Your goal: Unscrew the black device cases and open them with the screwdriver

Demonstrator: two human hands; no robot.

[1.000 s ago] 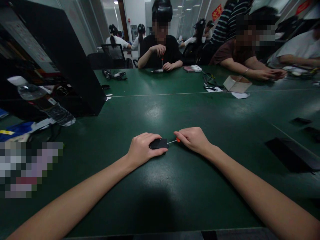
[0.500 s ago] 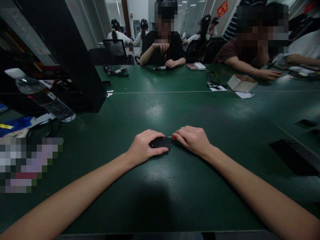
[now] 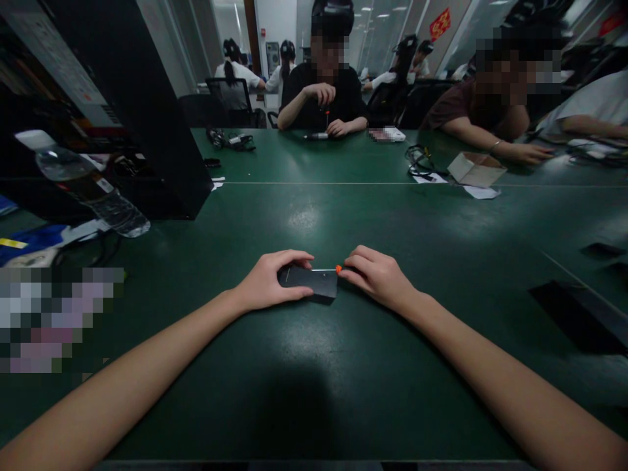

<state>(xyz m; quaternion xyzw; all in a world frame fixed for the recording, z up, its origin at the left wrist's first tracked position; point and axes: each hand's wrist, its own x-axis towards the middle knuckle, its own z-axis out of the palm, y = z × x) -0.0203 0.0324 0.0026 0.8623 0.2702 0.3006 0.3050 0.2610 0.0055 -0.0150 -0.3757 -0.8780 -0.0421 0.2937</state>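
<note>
The left grip (image 3: pixel 255 281) is closed loosely around the left end of a black box (image 3: pixel 324 286), thumb along its near edge and fingers curled at its far side; the right grip (image 3: pixel 380 275) is pinched on the orange handle of a screwdriver (image 3: pixel 338 269), whose bare shaft points left along the box's far edge; where its tip ends cannot be made out; the box sits low between the two, over the middle of a green surface (image 3: pixel 392 392); to the left, a clear bottle (image 3: pixel 93 190) is beside a tall black case (image 3: pixel 169 131); to the right lies a flat black object (image 3: pixel 579 314); farther off are a pale open box (image 3: pixel 473 171) and a bundle of cables (image 3: pixel 230 139); across the surface sits a co-worker in black (image 3: pixel 297 98), one hand above a thin red-topped tool (image 3: pixel 327 114).
</note>
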